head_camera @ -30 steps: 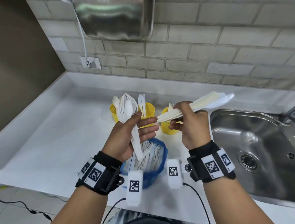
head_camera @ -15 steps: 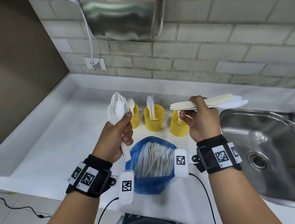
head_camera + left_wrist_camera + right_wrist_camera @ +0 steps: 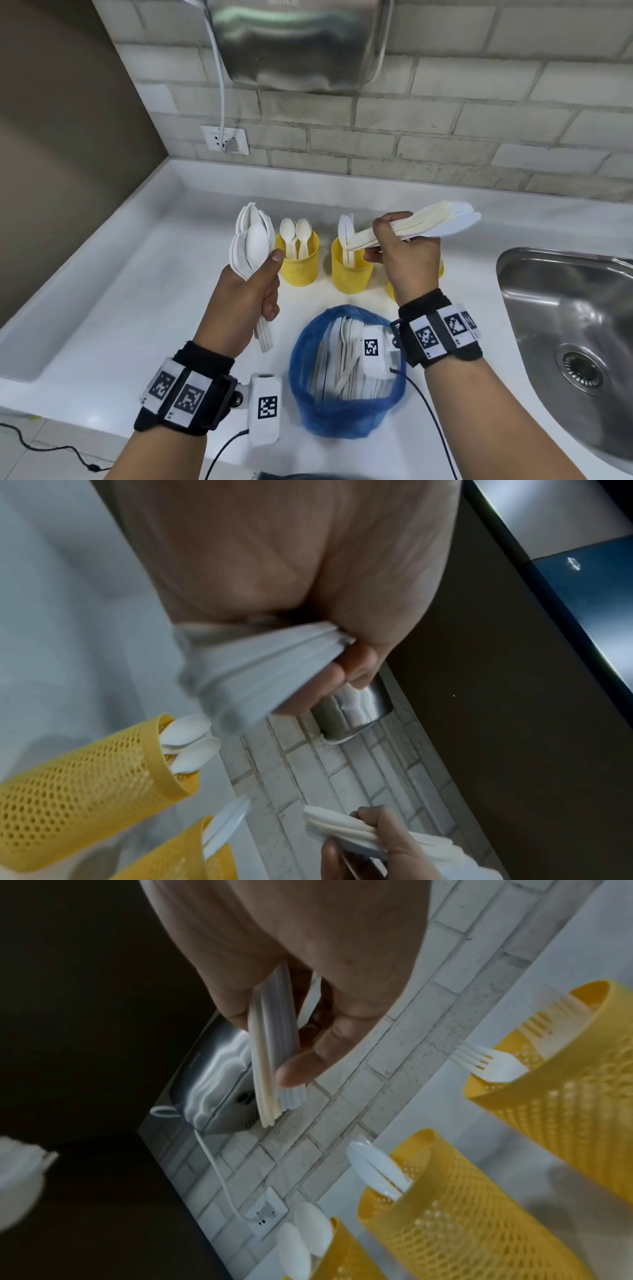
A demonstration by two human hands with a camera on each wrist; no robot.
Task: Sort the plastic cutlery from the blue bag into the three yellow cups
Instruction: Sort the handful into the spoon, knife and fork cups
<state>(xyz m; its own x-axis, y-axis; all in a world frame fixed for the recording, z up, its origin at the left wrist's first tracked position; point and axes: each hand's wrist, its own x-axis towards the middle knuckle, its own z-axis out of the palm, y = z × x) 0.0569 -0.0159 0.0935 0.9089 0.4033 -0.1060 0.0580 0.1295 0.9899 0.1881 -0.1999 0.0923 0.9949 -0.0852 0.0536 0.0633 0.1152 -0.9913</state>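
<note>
My left hand grips a bundle of white spoons upright, left of the cups; its handles fill the left wrist view. My right hand holds a stack of knives level above the middle and right cups, their handle ends pinched by thumb and fingers. Three yellow mesh cups stand in a row: the left cup holds spoons, the middle cup knives, the right cup forks and is mostly hidden behind my right hand. The blue bag lies open near me with more cutlery inside.
A steel sink is set into the white counter at the right. A steel dispenser hangs on the brick wall above, and its cord runs to a socket. A raised rim bounds the counter at left and back.
My hands have parted: the left one carried the spoons left and closed round their handles, the right one levelled the knives over the cups. The head view has tilted down.
</note>
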